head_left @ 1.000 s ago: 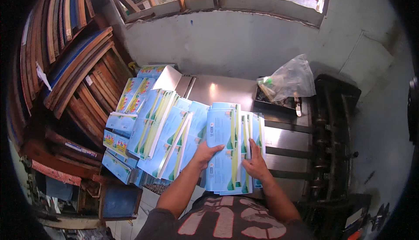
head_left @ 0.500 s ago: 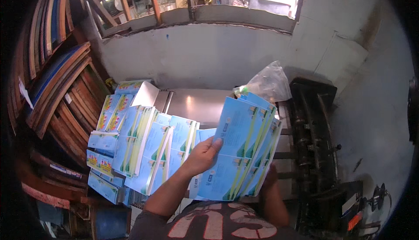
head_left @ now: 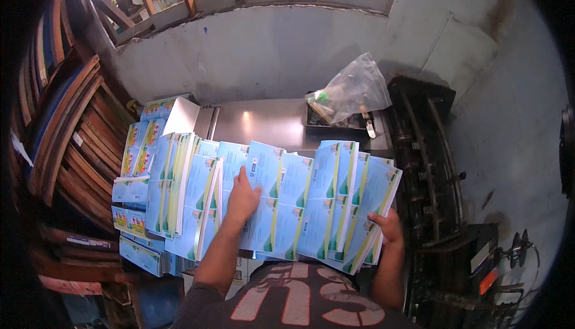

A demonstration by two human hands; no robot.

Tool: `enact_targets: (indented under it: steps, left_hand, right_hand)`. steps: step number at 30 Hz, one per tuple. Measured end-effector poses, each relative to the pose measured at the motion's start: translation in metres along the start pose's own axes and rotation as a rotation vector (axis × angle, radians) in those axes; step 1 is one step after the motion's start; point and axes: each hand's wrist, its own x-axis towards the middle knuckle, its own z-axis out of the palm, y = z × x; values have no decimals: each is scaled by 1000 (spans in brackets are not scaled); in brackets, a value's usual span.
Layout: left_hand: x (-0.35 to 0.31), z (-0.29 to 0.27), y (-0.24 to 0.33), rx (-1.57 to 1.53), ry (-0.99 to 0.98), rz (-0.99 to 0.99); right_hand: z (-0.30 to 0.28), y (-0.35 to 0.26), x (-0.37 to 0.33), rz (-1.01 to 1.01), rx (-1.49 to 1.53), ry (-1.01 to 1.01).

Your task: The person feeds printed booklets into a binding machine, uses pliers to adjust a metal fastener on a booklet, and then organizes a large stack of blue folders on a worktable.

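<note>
we see left hand (head_left: 241,197) flat, fingers spread on fanned blue sheets (head_left: 311,203) | right hand (head_left: 388,227) pinching their right edge | clear plastic bag (head_left: 350,89) behind sheets, contents unclear

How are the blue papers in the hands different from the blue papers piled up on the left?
The sheets in the hands are spread out like a fan; the stacked sheets lie in piles. The fan is held up, the left hand flat on top and the right hand in a grip on its lower right edge; the stacks are not held. Both are light blue prints with green and yellow.
</note>
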Motion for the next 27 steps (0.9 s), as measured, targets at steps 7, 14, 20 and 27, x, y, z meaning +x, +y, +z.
enact_targets:
  steps: [7, 14, 20, 27]
  left_hand:
    - [-49, 66, 77, 32, -350, 298]
    - [-60, 73, 100, -435, -427, 147]
    - [-12, 30, 5, 187, 96, -191]
    - [11, 18, -17, -136, -75, -89]
  right_hand:
    - [-13, 11, 0, 4, 24, -34]
    - [-22, 11, 1, 60, 69, -100]
    - [-15, 10, -4, 31, 124, -113]
    - [-19, 9, 2, 37, 160, -168]
